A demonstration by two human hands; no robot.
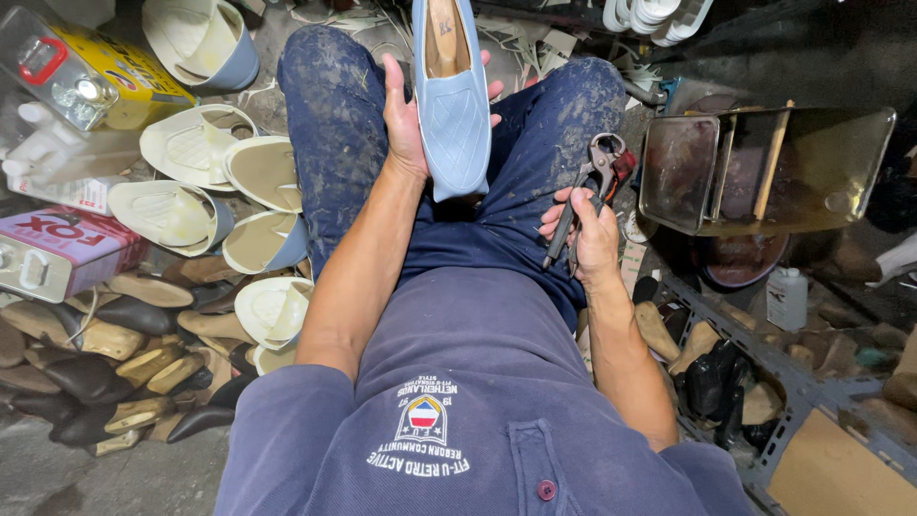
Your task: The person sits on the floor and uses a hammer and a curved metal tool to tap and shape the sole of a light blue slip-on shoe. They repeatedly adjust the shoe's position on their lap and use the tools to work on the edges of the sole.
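Head view, looking down at a seated person's lap. The left hand grasps a pale blue shoe from the side, palm under it, fingertips showing past its far edge. The shoe lies over the knees, toe pointing toward the body; its heel end is cut off by the top of the frame, and only part of the tan lining shows. The palm side of this hand is hidden behind the shoe.

The right hand is clenched round the handles of pincers, resting on the right thigh just beside the shoe but not touching it. The pincer head points away from the body; whether it is closed cannot be made out. The lower ends of the handles are covered by the fingers.

Stained blue trousers and a blue shirt fill the centre.

To the left, on the floor: a yellow can, a pink can, both partly cut off, cream shoe uppers stacked loosely, and a heap of wooden lasts in shadow.

To the right: a dark glossy tray holding a stick, a small white bottle, and more lasts in a crate, hard to make out in the dark.
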